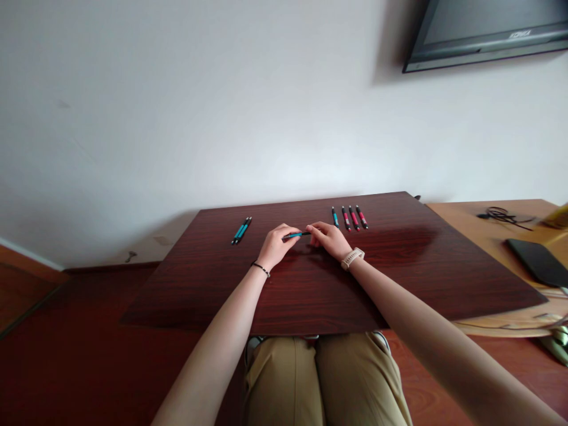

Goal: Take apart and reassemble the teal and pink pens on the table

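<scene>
Over the middle of the dark wooden table (pixel 302 296), a blue and black pen (pixel 294 235) lies level between my two hands. My left hand (pixel 278 244) is closed on its blue barrel. At its black right end, the fingers of my right hand (pixel 329 239) are pinched together on the pen. Two blue pens (pixel 241 231) lie side by side to the left of my left hand. Beyond my right hand rest another blue pen (pixel 335 217) and several pink pens (pixel 354 218) in a row.
A lighter wooden desk (pixel 470 228) adjoins on the right, bearing a black cable (pixel 506 216) and a dark flat device (pixel 538 261). The white wall (pixel 266 118) stands behind the table, with a television (pixel 492 32) mounted at upper right. My knees are under the near edge.
</scene>
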Available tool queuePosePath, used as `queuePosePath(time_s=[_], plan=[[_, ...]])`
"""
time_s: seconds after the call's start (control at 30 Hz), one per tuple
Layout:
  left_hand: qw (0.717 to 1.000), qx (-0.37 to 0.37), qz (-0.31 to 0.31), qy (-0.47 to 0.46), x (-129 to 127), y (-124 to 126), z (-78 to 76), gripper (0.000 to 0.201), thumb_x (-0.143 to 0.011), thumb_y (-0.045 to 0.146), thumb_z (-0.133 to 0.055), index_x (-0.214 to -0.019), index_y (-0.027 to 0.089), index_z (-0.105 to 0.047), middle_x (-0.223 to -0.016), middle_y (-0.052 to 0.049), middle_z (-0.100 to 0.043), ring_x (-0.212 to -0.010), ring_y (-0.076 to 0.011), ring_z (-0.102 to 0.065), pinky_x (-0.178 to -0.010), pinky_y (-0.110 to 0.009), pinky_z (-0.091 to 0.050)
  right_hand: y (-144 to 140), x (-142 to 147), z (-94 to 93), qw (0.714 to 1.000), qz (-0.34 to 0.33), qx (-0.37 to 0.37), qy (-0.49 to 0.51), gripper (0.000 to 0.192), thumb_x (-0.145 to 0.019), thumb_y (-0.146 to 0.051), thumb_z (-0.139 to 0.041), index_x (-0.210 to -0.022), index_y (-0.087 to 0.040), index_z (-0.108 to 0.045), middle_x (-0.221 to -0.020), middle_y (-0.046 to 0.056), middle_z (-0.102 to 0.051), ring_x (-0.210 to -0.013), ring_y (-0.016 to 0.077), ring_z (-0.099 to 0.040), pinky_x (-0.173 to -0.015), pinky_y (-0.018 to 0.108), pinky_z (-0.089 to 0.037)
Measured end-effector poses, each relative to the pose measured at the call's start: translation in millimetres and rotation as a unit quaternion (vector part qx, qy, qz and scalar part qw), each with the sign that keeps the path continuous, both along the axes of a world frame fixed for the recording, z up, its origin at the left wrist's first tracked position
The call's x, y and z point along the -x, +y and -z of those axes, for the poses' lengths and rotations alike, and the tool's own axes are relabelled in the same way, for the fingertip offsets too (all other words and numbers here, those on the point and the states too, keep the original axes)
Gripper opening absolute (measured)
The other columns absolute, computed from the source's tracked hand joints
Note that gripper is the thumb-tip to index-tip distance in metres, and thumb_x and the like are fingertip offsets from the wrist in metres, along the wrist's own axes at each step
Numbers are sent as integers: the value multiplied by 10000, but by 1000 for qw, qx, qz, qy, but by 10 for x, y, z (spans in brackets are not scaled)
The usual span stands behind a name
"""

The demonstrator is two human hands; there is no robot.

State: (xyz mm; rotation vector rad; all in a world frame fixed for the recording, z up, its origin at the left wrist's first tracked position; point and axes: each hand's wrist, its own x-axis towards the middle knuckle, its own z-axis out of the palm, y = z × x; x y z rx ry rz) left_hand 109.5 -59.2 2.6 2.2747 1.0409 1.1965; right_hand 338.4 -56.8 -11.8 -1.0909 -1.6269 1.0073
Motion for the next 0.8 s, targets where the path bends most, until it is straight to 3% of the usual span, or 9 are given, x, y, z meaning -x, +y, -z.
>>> queuePosePath(time_s=[0.1,0.23,0.53,0.8], plan=[[1000,-4,-18,2,14,22,23,126,-980,229,-719,-1073,216,-803,-1025,-55,-766,-954,-190,-725,-872,-303,-559,13,-7,2,999,4,8,40,495,-891,-623,-762,-1171,-216,-731,-867,53,-785,-704,195,-688,-644,305,-542],[1000,-1,-23,3,24,37,37,130,-984,216,-712,-1076,224,-804,-1026,-46,-764,-947,-180,-721,-854,-288,-549,30,-26,15,998,-22,-11,57,384,-847,-533,-803,-1059,-218,-748,-989,56,-777,-760,188,-683,-708,322,-561],[1000,2,-4,-5,15,9,11,129,-993,237,-709,-1077,219,-805,-1036,-56,-766,-964,-186,-728,-860,-290,-554,13,-22,24,995,-65,-3,78,396,-865,-576,-806,-992,-226,-673,-916,65,-804,-762,200,-712,-717,324,-571],[999,2,32,7,28,-15,-10,121,-987,248,-727,-1068,213,-810,-994,-52,-759,-916,-182,-712,-866,-303,-546,-31,-34,-22,999,-49,4,22,548,-902,-743,-704,-800,-204,-679,-687,53,-757,-552,153,-606,-559,272,-474]])
